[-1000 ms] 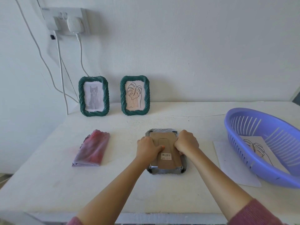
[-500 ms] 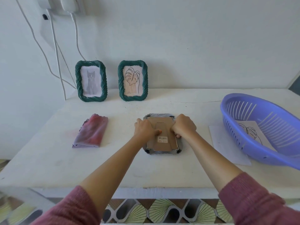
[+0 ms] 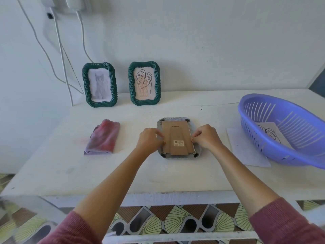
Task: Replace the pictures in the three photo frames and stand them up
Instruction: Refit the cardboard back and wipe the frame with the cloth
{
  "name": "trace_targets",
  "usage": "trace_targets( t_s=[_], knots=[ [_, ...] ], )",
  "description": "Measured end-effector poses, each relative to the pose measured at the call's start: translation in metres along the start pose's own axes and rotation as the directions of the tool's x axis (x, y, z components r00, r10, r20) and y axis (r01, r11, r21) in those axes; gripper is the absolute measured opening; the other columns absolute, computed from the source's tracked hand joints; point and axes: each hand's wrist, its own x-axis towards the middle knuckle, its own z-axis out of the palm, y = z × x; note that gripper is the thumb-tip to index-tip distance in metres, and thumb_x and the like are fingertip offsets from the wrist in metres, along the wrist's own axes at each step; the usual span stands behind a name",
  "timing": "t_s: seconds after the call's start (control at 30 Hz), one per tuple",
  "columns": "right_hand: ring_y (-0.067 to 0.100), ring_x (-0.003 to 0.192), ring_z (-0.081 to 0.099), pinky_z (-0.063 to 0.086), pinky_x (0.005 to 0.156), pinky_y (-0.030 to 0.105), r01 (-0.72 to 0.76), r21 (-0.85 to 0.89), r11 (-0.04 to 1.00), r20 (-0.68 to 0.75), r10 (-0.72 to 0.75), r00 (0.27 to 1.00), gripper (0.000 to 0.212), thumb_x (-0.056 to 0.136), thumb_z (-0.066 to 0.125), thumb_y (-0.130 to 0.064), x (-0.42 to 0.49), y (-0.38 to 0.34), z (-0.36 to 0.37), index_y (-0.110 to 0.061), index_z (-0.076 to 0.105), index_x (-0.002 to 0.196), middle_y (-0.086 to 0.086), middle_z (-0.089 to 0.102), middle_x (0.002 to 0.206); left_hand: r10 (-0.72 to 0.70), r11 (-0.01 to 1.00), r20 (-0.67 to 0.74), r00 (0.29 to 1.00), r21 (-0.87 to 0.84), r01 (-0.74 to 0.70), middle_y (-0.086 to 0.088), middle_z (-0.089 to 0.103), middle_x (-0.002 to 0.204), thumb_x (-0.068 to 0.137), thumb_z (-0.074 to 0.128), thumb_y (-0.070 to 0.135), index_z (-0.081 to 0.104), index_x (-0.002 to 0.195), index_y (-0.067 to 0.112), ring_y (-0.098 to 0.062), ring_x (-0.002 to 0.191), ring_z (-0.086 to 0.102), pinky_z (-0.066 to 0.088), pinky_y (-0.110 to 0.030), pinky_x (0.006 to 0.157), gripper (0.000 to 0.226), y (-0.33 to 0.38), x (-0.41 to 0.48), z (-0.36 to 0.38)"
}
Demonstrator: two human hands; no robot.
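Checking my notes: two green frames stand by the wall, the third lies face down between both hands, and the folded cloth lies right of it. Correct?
No. The head view shows the folded cloth lying left of the face-down frame, not right. The rest holds: the left hand and right hand are at that frame's edges.

The brown cardboard backing (image 3: 175,131) looks matt; right of it, the purple plastic basket (image 3: 290,159) is glossy; left, a pink-purple cloth (image 3: 103,138), rumpled.
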Motion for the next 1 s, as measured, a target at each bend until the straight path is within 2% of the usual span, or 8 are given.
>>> trace_targets(
  t_s=[0.13, 0.3, 0.4, 0.53, 0.67, 0.77, 0.87, 1.0],
  knots=[
    [0.007, 0.066, 0.054, 0.038, 0.055, 0.004, 0.153, 0.039, 0.987, 0.008, -0.154, 0.988, 0.014, 0.077, 0.063, 0.000, -0.016, 0.004, -0.012, -0.003, 0.072, 0.087, 0.004, 0.063, 0.081, 0.220, 0.975, 0.078, 0.972, -0.029, -0.219, -0.005, 0.061, 0.113, 0.084, 0.067, 0.020, 0.068, 0.104, 0.013, -0.014, 0.094, 0.052, 0.042, -0.024, 0.081, 0.021, -0.009, -0.011, -0.007],
    [0.013, 0.071, 0.054, 0.043, 0.065, 0.021, 0.240, -0.070, 0.968, 0.196, -0.223, 0.955, 0.012, 0.075, 0.067, -0.006, -0.029, 0.009, -0.020, -0.009, 0.073, 0.086, 0.005, 0.065, 0.088, 0.308, 0.950, 0.199, 0.931, -0.002, -0.313, -0.006, 0.063, 0.111, 0.080, 0.072, 0.020, 0.069, 0.103, 0.012, -0.017, 0.098, 0.056, 0.049, -0.031, 0.090, 0.025, -0.020, -0.020, -0.013],
    [0.020, 0.076, 0.053, 0.040, 0.070, 0.029, 0.242, -0.145, 0.959, 0.138, -0.223, 0.965, 0.015, 0.080, 0.061, -0.009, -0.031, 0.013, -0.019, 0.003, 0.069, 0.085, 0.008, 0.059, 0.092, 0.296, 0.953, 0.108, 0.949, 0.031, -0.301, -0.007, 0.059, 0.115, 0.080, 0.071, 0.024, 0.066, 0.112, 0.013, -0.015, 0.096, 0.052, 0.048, -0.030, 0.090, 0.034, -0.021, -0.024, -0.012],
    [0.037, 0.085, 0.060, 0.042, 0.061, 0.035, 0.212, -0.205, 0.955, 0.120, -0.191, 0.974, 0.023, 0.078, 0.059, -0.009, -0.033, 0.018, -0.009, 0.013, 0.064, 0.079, 0.024, 0.060, 0.095, 0.223, 0.973, 0.072, 0.972, 0.039, -0.226, -0.008, 0.059, 0.115, 0.080, 0.070, 0.029, 0.066, 0.112, 0.011, -0.013, 0.090, 0.049, 0.041, -0.024, 0.077, 0.036, -0.022, -0.030, -0.009],
    [0.017, 0.065, 0.054, 0.030, 0.051, 0.019, 0.205, -0.165, 0.965, 0.120, -0.186, 0.975, 0.015, 0.077, 0.065, -0.014, -0.037, 0.019, -0.001, -0.001, 0.070, 0.071, 0.010, 0.056, 0.087, 0.168, 0.986, 0.069, 0.983, -0.005, -0.168, -0.008, 0.061, 0.113, 0.082, 0.069, 0.026, 0.069, 0.107, 0.009, -0.011, 0.087, 0.048, 0.036, -0.022, 0.075, 0.030, -0.019, -0.035, -0.006],
    [0.003, 0.053, 0.040, 0.026, 0.047, 0.018, 0.201, -0.114, 0.973, 0.122, -0.187, 0.975, 0.011, 0.076, 0.067, -0.013, -0.039, 0.019, -0.003, -0.004, 0.072, 0.073, 0.006, 0.053, 0.079, 0.161, 0.987, 0.051, 0.986, -0.018, -0.161, -0.008, 0.062, 0.110, 0.081, 0.070, 0.023, 0.071, 0.106, 0.009, -0.010, 0.085, 0.046, 0.034, -0.017, 0.071, 0.028, -0.014, -0.041, -0.003],
    [0.008, 0.058, 0.051, 0.038, 0.052, 0.022, 0.184, -0.070, 0.980, 0.118, -0.175, 0.977, 0.013, 0.075, 0.067, -0.009, -0.042, 0.017, -0.004, 0.002, 0.074, 0.076, 0.011, 0.066, 0.077, 0.143, 0.989, 0.031, 0.989, -0.034, -0.141, -0.008, 0.063, 0.110, 0.081, 0.071, 0.023, 0.071, 0.106, 0.009, -0.008, 0.085, 0.045, 0.031, -0.011, 0.058, 0.029, -0.013, -0.043, 0.000],
    [0.030, 0.080, 0.066, 0.052, 0.071, 0.038, 0.166, -0.034, 0.986, 0.084, -0.163, 0.983, 0.015, 0.073, 0.068, -0.007, -0.042, 0.017, -0.001, 0.008, 0.071, 0.074, 0.022, 0.071, 0.081, 0.095, 0.991, 0.008, 0.995, -0.097, -0.094, -0.010, 0.063, 0.109, 0.078, 0.073, 0.021, 0.071, 0.106, 0.007, -0.009, 0.089, 0.045, 0.032, -0.015, 0.065, 0.031, -0.011, -0.045, 0.003]
  ],
)
